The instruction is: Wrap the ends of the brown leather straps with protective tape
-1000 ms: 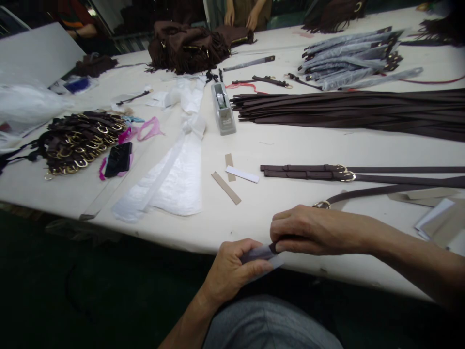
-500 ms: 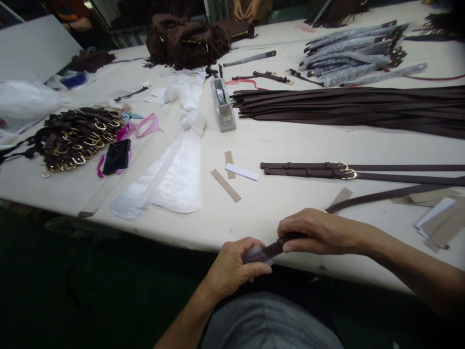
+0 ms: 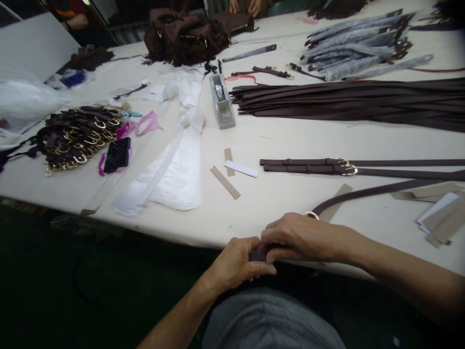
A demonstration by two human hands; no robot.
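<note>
At the table's front edge my left hand [image 3: 242, 261] and my right hand [image 3: 290, 238] meet, both closed on the end of a dark brown leather strap [image 3: 348, 195]. My fingers cover most of that end. A gold ring-shaped buckle [image 3: 311, 215] shows just behind my right hand, and the strap runs from it to the right. Two finished-looking buckled straps [image 3: 308, 166] lie side by side beyond my hands. Closer to my left hand are a beige strip [image 3: 225, 182] and a white strip [image 3: 241, 168].
A grey tape dispenser [image 3: 222, 104] stands mid-table, beside white wrapping sheet [image 3: 181, 179]. Long brown straps [image 3: 345, 102] and plastic-wrapped straps [image 3: 352, 48] lie at the right. Left are a buckle pile [image 3: 82, 138] and a phone [image 3: 116, 155]. Another person's hands [image 3: 245, 7] show at the back.
My right hand has slid left along the strap until it meets my left hand. The buckle has come into view behind it, and the clear film seen at the strap end is now hidden.
</note>
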